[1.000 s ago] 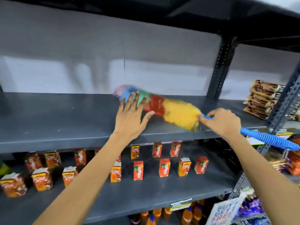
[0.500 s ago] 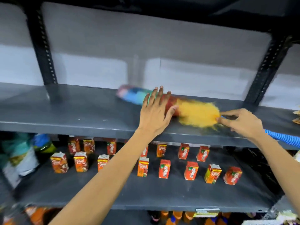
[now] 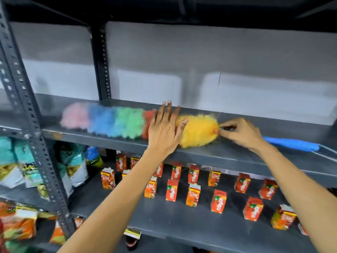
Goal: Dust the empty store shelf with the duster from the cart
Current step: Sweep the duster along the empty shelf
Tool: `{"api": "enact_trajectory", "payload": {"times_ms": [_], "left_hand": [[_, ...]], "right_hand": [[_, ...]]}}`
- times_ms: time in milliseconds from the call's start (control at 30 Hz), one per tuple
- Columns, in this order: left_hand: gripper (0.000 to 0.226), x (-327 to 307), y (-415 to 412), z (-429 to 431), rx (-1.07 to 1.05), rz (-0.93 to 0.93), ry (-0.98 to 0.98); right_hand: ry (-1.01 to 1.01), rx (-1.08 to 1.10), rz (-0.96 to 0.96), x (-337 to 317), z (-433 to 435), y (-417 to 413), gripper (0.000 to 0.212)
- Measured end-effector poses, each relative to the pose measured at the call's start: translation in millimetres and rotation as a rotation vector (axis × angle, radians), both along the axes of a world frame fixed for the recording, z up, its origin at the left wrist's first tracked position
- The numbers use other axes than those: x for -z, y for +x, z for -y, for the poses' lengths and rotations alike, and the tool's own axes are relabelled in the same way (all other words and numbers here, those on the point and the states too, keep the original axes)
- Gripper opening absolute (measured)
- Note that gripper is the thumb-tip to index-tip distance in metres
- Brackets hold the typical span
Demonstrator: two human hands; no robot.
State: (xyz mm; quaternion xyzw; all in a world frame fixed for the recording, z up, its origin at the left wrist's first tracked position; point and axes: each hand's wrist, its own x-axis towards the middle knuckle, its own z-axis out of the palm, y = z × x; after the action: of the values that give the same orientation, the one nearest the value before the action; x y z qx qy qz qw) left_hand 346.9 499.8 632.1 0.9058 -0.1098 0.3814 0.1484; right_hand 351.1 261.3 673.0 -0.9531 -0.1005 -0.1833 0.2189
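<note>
Across the middle of the view ran the grey metal shelf point(image 3: 237, 156), bare except for the duster point(image 3: 116, 123) lying lengthwise along it. Its fluffy head was banded pink, blue, green, red and yellow, smeared by motion at the pink end so the tip was hard to make out. Most of the red band was hidden behind the left hand point(image 3: 163, 131), which lay flat on the head with fingers spread and straight, gripping nothing, the thumb resting on the yellow fluff. Just right of that thumb, the right hand point(image 3: 240, 133) pinched the thin blue shaft where it leaves the yellow band, fingertips point(image 3: 218, 131) closed on it; the shaft itself was mostly covered by the fingers. Behind the right wrist the ribbed blue handle point(image 3: 291, 144) stuck out along the shelf front.

Below the fingers, on the next shelf down, stood rows of small red juice cartons point(image 3: 218, 201), well spaced; both forearms crossed in front and hid several. Left of the left hand's fingers, beyond a perforated steel upright point(image 3: 34, 132), were blurred teal snack bags point(image 3: 21, 168), and lower down orange packets point(image 3: 18, 223), cut off by the frame edge. A yellow price tag point(image 3: 132, 232) sat on the lower shelf's lip, its print unreadable.
</note>
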Motion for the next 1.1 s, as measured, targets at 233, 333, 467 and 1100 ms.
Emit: {"api": "enact_trajectory", "payload": {"times_ms": [233, 333, 467, 1100], "left_hand": [[0.056, 7, -6, -19, -0.064, 0.001, 0.024], [0.055, 8, -8, -13, -0.049, -0.020, 0.028], [0.056, 8, -12, 6, -0.016, -0.036, 0.043], [0.062, -8, -17, 217, 0.413, -0.042, 0.160]], "right_hand": [[-0.219, 0.229, 0.255, 3, -51, 17, 0.030], [-0.129, 0.060, 0.112, 2, -49, 16, 0.031], [-0.115, 0.027, 0.078, 4, -38, 12, 0.037], [-0.098, 0.368, 0.004, 18, 202, -114, 0.042]]}}
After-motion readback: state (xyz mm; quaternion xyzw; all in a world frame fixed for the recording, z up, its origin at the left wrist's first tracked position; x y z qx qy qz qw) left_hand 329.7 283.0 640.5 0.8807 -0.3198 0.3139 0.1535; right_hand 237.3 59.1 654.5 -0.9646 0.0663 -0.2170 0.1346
